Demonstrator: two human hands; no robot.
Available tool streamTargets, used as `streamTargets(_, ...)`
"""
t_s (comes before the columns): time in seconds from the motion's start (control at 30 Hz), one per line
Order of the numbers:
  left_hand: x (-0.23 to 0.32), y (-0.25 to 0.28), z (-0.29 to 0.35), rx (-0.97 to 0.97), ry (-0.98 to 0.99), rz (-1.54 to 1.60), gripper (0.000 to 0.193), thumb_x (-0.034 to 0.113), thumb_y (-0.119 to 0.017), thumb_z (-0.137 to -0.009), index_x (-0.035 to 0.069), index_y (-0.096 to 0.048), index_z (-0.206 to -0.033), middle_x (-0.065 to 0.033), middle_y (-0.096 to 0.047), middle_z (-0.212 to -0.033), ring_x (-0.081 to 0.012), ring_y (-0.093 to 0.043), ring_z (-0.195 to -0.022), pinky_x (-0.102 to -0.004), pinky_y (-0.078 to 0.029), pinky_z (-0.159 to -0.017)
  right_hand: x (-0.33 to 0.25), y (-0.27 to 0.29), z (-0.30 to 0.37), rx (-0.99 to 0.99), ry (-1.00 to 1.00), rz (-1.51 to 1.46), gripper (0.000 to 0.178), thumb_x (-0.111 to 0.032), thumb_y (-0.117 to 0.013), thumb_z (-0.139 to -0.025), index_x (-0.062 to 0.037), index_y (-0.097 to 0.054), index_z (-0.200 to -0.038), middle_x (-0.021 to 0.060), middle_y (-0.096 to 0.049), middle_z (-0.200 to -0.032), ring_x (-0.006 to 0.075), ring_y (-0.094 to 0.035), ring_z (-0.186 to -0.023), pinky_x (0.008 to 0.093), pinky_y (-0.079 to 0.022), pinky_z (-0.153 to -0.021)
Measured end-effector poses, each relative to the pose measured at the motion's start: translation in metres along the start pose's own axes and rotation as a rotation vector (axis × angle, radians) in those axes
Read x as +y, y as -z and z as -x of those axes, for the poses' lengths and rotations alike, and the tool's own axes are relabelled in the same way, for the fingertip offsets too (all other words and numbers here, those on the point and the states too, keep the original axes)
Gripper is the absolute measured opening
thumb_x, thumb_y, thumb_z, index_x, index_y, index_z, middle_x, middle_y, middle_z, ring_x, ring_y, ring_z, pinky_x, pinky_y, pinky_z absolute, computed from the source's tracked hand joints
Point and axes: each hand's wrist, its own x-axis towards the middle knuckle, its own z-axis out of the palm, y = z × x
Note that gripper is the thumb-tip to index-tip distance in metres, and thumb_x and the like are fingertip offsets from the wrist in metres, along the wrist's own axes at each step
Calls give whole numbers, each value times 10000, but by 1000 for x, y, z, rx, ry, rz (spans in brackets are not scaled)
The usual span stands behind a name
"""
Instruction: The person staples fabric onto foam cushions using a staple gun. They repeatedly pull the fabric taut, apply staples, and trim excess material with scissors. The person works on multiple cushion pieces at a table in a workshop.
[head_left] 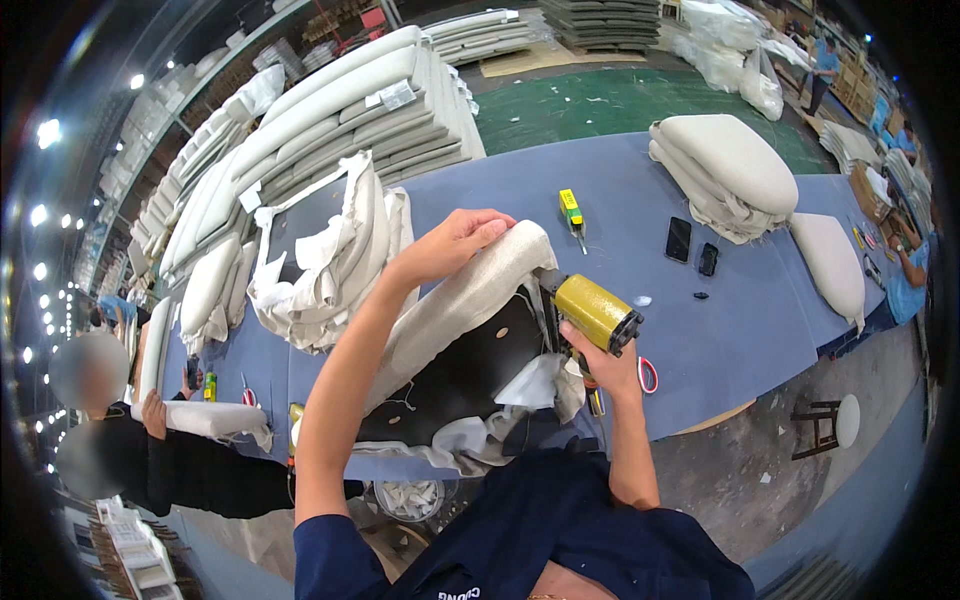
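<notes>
Your left hand (455,243) lies with fingers pressed flat on the upholstered seat panel (470,310) tilted on the blue counter (620,190), steadying its fabric, while your right hand (597,362) wraps its fingers around the yellow staple gun (592,310) at the panel's edge.

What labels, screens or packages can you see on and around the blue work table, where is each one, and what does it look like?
Larger phone: lying flat on the blue table, right of centre; black rectangle, dark screen.
Smaller phone: just right of the larger one; black, dark screen.
Paper label: on the stack of grey cushions, far left; pale rectangle.
Cardboard boxes: far right background; brown, stacked.
</notes>
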Motion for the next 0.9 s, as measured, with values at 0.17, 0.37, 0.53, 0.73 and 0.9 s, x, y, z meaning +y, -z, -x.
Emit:
streamTargets(0.17,25,-24,15,209,516,-47,633,523,-334,-1105,17,-503,-1447,-185,-550,-1441,-250,-489,-1341,-371,-309,-1163,29,-11,-4,92,289,321,294,-212,-819,-873,-35,-735,-1092,55,-753,-997,197,-669,-914,350,-498,-849)
streamTargets(0.37,38,-53,28,392,92,-720,452,368,-479,-1069,5,-444,-1336,-336,-580,-1207,-544,-622,-951,-545,-529,-858,16,-21,-19,63,198,286,313,-262,-817,-854,-59,-746,-1082,114,-751,-1050,291,-660,-1007,391,-475,-946)
streamTargets(0.53,35,-58,24,433,8,-903,660,244,-607,-1002,124,-287,-1566,-335,-545,-1309,-513,-679,-777,-553,-567,-696,-7,-23,-24,33,228,49,328,-217,-823,-848,-3,-733,-1080,101,-761,-957,184,-706,-840,330,-535,-781)
streamTargets(0.73,45,-65,28,361,-67,-880,861,133,-725,-894,189,-242,-1605,-331,-490,-1382,-488,-687,-741,-540,-573,-683,-6,-19,-18,5,207,137,361,-273,-833,-838,-3,-734,-1056,115,-746,-911,233,-701,-808,351,-533,-758)
streamTargets(0.9,51,-68,31,344,-72,-931,978,47,-758,-815,213,-221,-1616,-321,-470,-1404,-478,-691,-758,-515,-579,-688,11,-17,-11,0,268,244,361,-316,-819,-847,-2,-739,-1006,138,-732,-851,287,-692,-757,359,-536,-743)
